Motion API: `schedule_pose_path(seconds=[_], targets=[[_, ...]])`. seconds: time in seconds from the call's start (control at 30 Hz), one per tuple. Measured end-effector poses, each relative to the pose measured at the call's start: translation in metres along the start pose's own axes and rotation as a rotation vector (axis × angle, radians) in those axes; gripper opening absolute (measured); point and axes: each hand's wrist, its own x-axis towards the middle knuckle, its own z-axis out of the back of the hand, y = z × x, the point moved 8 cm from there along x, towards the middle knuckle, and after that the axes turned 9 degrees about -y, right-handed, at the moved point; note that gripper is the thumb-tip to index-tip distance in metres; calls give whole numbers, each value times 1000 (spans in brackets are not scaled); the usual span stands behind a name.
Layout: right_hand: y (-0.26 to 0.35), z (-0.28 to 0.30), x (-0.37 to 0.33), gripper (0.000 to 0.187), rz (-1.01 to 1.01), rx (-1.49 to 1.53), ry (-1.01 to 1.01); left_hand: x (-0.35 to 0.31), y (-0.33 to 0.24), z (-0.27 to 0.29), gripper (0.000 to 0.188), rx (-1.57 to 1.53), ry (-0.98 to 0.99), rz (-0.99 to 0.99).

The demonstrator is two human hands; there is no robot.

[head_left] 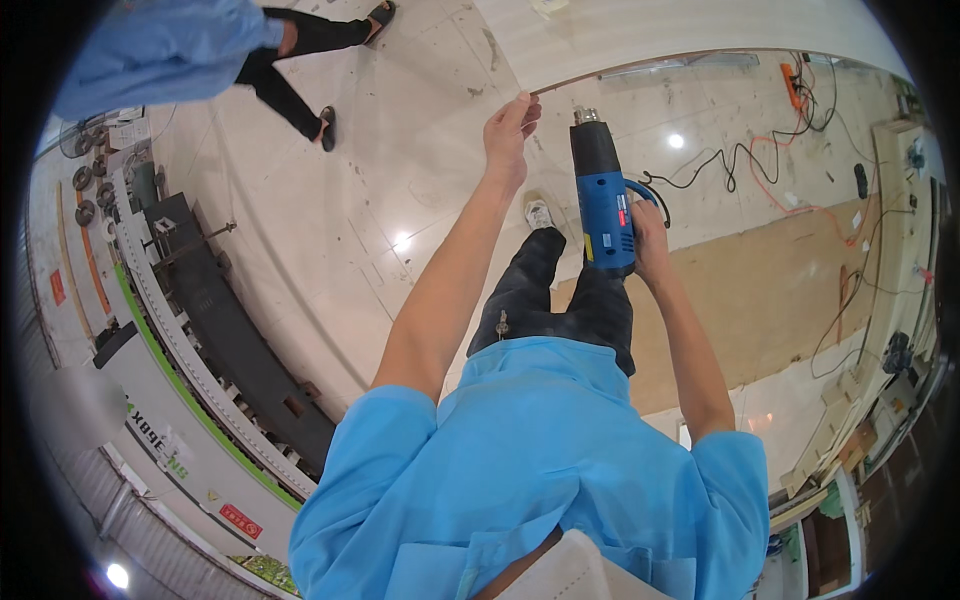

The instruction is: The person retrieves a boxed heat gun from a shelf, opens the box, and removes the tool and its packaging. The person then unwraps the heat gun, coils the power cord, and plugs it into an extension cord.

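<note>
Left hand [510, 125] pinches the thin edge strip [640, 68] on the pale panel [700, 25]; right hand [645, 235] grips the blue heat gun [602, 195]. Its nozzle sits near those fingers [525, 105] — a burn looks likely.

Left of the heat gun [603, 205] open tiled floor [330, 220] gives free passage up to the long machine [200, 330]; right of it, tangled cables [780, 150] clutter the way.
</note>
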Motion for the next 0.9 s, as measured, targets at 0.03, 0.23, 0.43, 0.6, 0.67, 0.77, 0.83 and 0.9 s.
schedule_pose_path(seconds=[0.03, 0.23, 0.43, 0.6, 0.67, 0.77, 0.83, 0.9], targets=[[-5, 3, -5, 25, -27, 8, -5, -1, 5, -3, 47, -18, -18, 6], [1, 8, -17, 25, -1, -2, 4, 0, 16, -7, 33, -222, -109, 65], [7, 7, 6, 32, 173, -52, 12, -5, 19, 18, 30, 178, 77, -88], [8, -12, 31, 36, 232, -128, 74, -45, 61, 107, 38, 327, -84, 188], [9, -17, 35, 37, 211, -136, 51, -69, 60, 119, 41, 365, -55, 176], [10, -19, 31, 37, 160, -116, 102, -96, 50, 103, 49, 280, 55, 205], [17, -13, 25, 37, 197, -121, 84, -110, 47, 63, 60, 200, 191, 249], [27, -15, 13, 39, 191, -179, 106, -122, 43, 23, 77, 160, 347, 312]])
